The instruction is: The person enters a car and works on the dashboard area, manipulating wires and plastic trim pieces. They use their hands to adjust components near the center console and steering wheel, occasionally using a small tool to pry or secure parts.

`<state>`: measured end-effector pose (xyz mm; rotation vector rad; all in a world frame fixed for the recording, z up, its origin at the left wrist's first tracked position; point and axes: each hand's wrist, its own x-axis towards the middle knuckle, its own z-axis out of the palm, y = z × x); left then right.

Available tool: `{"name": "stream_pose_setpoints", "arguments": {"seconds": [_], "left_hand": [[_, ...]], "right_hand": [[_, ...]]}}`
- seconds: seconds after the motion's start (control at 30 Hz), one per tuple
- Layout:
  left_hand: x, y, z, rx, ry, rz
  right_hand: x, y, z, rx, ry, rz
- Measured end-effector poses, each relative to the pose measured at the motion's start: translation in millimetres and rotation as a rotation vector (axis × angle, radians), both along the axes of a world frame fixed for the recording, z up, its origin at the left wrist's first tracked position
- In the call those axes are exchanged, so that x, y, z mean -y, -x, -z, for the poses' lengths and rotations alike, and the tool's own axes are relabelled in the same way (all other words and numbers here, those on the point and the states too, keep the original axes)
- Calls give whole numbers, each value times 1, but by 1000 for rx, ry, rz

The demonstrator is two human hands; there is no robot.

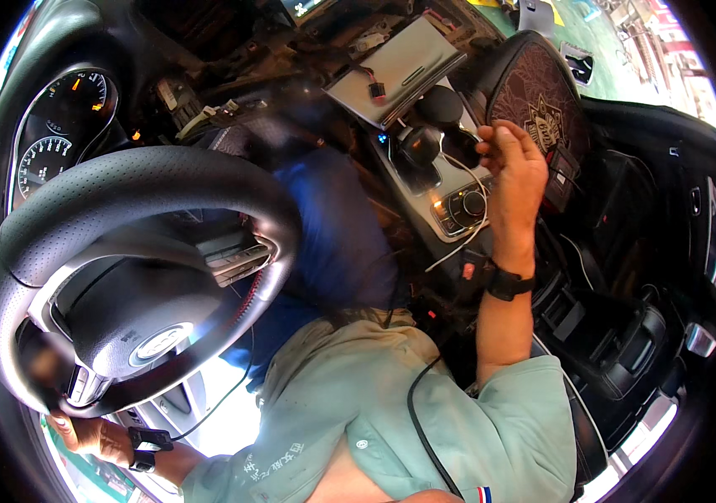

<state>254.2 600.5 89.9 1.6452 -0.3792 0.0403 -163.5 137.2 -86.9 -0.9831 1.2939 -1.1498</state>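
My left hand (94,438) is at the lower left edge of the steering wheel (148,180), its raised digit against the rim. Its other fingers are mostly hidden, so its grip cannot be made out. Over the centre console, my right hand (515,168) hangs with its fingers half bent and slightly apart; nothing shows in them. Close by its fingertips, a thin white cable (467,168) loops down past the round control knob (468,203). A black gear selector (419,144) stands to the left of this hand.
Ahead of the console, a silver panel (400,71) lies with a dark wire connector (375,89) on it. Loose wiring (224,109) shows in the opened dashboard. Lit gauges (56,126) are beyond the wheel. A patterned seat (534,92) and black plastic parts (617,335) stand at the right.
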Motion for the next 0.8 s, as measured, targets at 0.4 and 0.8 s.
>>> {"name": "stream_pose_setpoints", "arguments": {"seconds": [0.4,0.8], "left_hand": [[6,5,2,31,-142,46],[26,18,4,136,-340,31]], "right_hand": [[40,36,-6,-11,-53,-6],[177,221,136,-874,-120,-141]]}}
